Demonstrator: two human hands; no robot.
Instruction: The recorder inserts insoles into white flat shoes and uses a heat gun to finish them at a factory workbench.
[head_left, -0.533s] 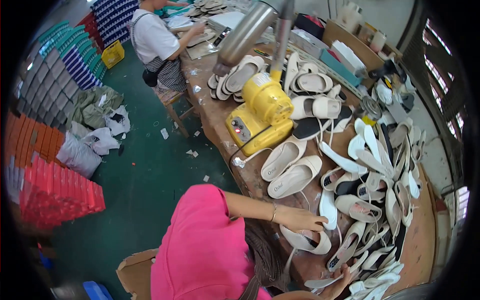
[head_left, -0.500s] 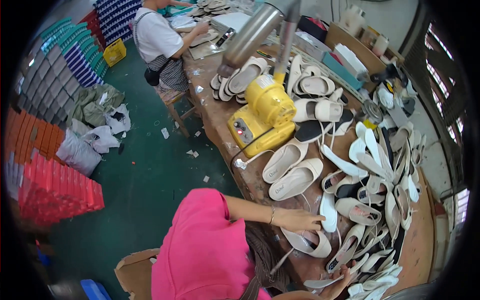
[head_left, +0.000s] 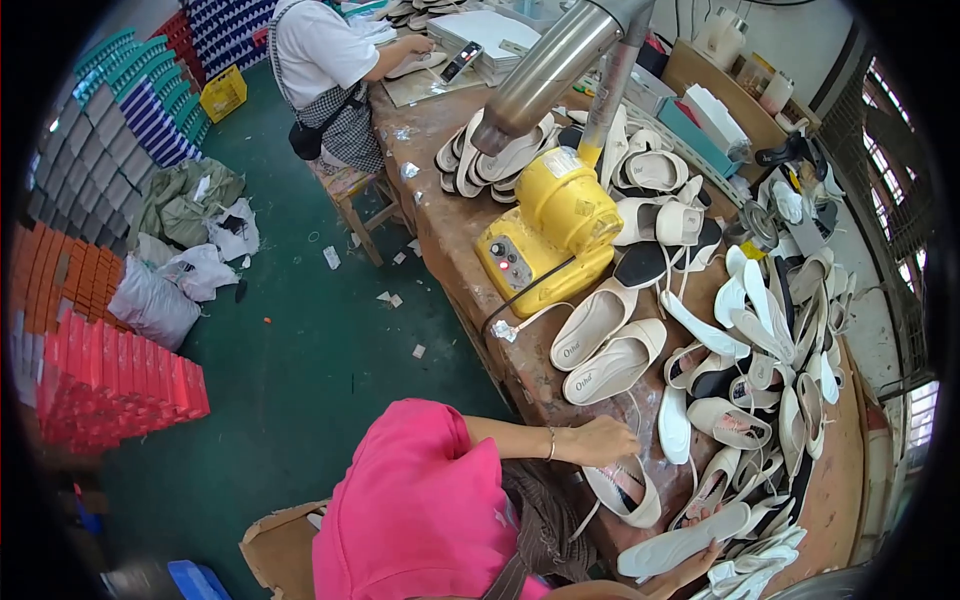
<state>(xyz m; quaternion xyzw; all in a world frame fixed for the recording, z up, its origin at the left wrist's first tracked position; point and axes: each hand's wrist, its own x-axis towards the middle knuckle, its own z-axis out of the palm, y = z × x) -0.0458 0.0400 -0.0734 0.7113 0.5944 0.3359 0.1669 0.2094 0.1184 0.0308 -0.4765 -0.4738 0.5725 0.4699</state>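
Note:
My left hand (head_left: 598,441), its fingers curled and closed, is just above a cream slip-on shoe (head_left: 645,508) at the table's near edge. Whatever those fingers may hold is hidden. In my right hand (head_left: 702,568) at the lower right is a white insole (head_left: 680,541), its broad face turned up. Another white insole (head_left: 675,425) lies to the right of my left hand. A pair of cream shoes (head_left: 612,372) with printed insoles rests farther up the table.
A yellow machine (head_left: 555,235) with a metal nozzle (head_left: 550,75) stands on the table (head_left: 440,215). Piled shoes and insoles (head_left: 765,395) cover the right side. A co-worker (head_left: 325,70) sits at the far left end. Stacked red boxes (head_left: 120,375) stand on the floor.
My left hand has drawn left, away from the loose white insole. The insole in my right hand has turned from nearly edge-on to face up. The view has shifted slightly.

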